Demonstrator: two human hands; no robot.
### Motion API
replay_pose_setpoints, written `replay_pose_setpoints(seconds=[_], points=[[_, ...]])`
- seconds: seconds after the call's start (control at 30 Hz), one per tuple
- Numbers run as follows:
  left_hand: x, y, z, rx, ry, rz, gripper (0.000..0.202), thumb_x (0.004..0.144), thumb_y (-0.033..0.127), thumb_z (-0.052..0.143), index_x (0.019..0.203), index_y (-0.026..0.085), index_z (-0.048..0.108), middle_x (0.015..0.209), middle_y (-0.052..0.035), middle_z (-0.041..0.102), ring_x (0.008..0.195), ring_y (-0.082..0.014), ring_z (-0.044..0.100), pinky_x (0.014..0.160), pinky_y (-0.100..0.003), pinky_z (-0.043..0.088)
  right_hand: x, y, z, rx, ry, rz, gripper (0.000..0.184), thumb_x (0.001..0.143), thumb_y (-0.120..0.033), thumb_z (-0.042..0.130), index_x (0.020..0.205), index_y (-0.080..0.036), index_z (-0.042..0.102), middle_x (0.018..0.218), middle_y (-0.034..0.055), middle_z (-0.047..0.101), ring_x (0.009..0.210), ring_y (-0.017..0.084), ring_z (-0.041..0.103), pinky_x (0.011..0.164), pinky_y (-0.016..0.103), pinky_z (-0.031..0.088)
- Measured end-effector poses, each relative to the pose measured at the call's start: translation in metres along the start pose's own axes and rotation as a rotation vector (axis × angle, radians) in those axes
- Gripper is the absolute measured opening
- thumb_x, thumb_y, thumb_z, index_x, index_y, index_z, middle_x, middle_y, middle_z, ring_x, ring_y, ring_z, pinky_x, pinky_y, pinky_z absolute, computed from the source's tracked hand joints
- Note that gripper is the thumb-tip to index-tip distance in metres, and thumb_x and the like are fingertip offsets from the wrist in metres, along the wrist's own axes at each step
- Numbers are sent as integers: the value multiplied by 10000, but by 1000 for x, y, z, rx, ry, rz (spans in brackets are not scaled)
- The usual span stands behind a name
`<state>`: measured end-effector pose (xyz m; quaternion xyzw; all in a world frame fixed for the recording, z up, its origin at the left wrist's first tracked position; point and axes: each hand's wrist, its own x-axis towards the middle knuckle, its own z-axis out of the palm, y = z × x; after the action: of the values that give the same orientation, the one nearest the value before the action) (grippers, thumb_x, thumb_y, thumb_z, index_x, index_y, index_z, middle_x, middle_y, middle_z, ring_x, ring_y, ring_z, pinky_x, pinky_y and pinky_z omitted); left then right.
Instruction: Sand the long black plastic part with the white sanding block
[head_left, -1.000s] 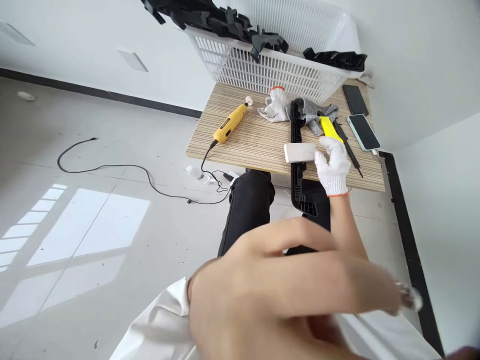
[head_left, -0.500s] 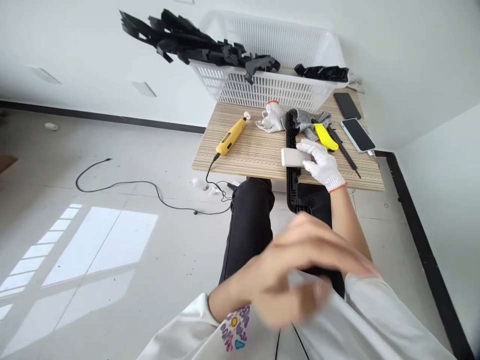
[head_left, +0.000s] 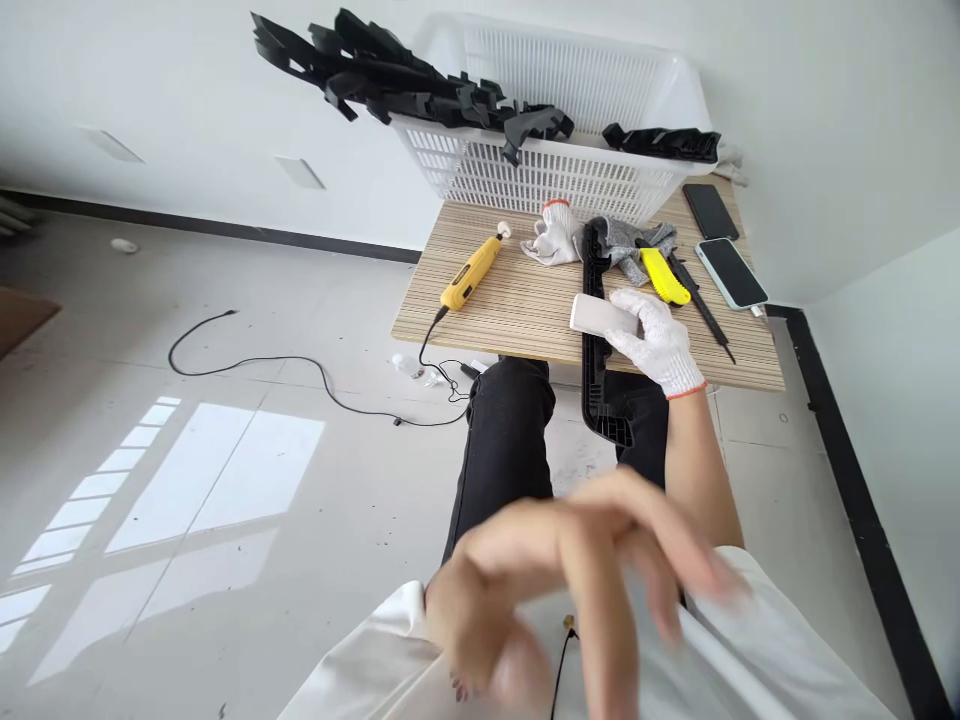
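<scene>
My right hand (head_left: 656, 340), in a white knitted glove with an orange cuff, is closed on a whitish rectangular block (head_left: 596, 315). The block lies across a long black plastic trim piece (head_left: 594, 370), whose angled near end juts past the table edge over my legs. My left hand (head_left: 555, 570) is bare and blurred, held in front of my shirt with its fingers apart and nothing visible in them. Just beyond the right hand lie a yellow-handled knife (head_left: 664, 277) and a dark, slim tool (head_left: 705, 305).
A yellow corded rotary tool (head_left: 472, 272) lies on the wood-grain table (head_left: 517, 315). Behind it, a white basket (head_left: 555, 175) holds several black plastic parts (head_left: 405, 85). A loose white glove (head_left: 555, 235), grey cloth (head_left: 626, 240) and two phones (head_left: 731, 270) (head_left: 711, 211) are there too. A cable (head_left: 300, 358) trails over the floor.
My left hand has dropped slightly toward my body, its fingers spreading. My right hand stays on the block, which has tilted a little. The whole view has shifted slightly.
</scene>
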<state>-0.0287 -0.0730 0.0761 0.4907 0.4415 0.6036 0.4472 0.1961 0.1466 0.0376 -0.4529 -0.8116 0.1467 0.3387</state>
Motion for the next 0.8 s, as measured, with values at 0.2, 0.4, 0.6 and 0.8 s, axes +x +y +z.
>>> replay_pose_setpoints(seconds=[0.2,0.4,0.6,0.8], points=[[55,-62,27,14,42,-131,332,915,414,645,1158,252,487,1314,-90,508,1346,-271,474,1096,-440,418,-7,6,-5,23,9,17,511,851,-386,705,1336,-240,641,1388,84,645,1340,288,570,1193,505,427],[52,-98,36,-33,-290,-396,728,883,513,712,1398,240,276,1463,-195,431,1227,-289,588,978,-461,521,-7,0,-8,-101,-167,9,631,773,-249,734,1389,-322,616,1451,15,610,1351,297,556,1171,521,448],[54,-99,38,-81,-316,-300,1004,793,469,836,1504,242,166,1296,-163,617,1295,-320,581,981,-480,533,2,-3,3,-109,18,192,582,798,-392,770,1360,-317,640,1333,50,681,1242,341,623,1050,585,522],[51,-104,35,-21,-320,-187,1121,718,456,897,1537,265,156,1211,-114,656,1232,-302,627,1039,-494,502,4,1,2,-41,65,214,461,781,-390,785,1228,-308,711,1280,31,696,1205,315,646,1069,557,510]])
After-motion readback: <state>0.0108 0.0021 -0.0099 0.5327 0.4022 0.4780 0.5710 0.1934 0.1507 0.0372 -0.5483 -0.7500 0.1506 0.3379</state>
